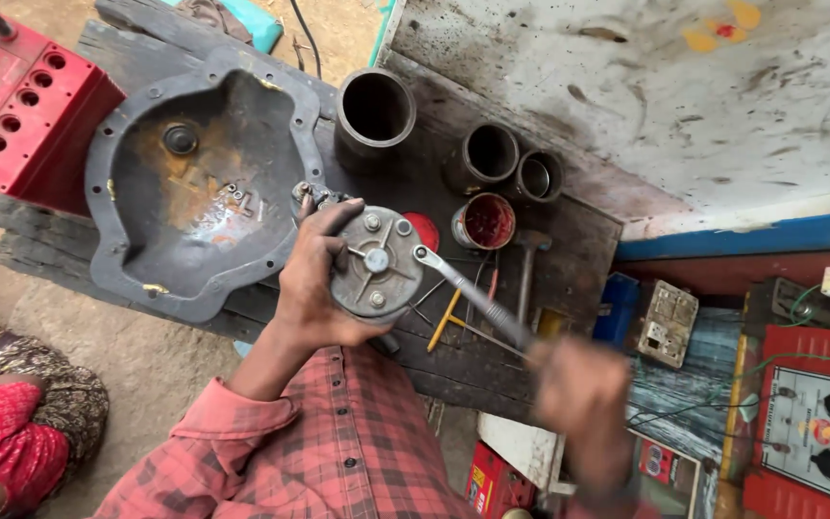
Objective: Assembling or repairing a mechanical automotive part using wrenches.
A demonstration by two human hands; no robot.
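Observation:
My left hand [314, 279] grips a round grey metal motor housing [374, 266] with bolts and a centre hub on its end face, held above a dark wooden bench [453, 356]. My right hand [578, 389], blurred, holds the handle of a steel wrench [473, 296]. The wrench's head sits on a bolt at the right edge of the housing's end face. Both sleeves are red plaid.
A large grey cast cover [194, 183] lies on the bench to the left. Three dark cylinders [375, 111] and a red-stained tin [484, 221] stand behind the housing. A red battery [21, 106] is far left, a hammer [527, 259] nearby, and an electrical tester [818, 423] at right.

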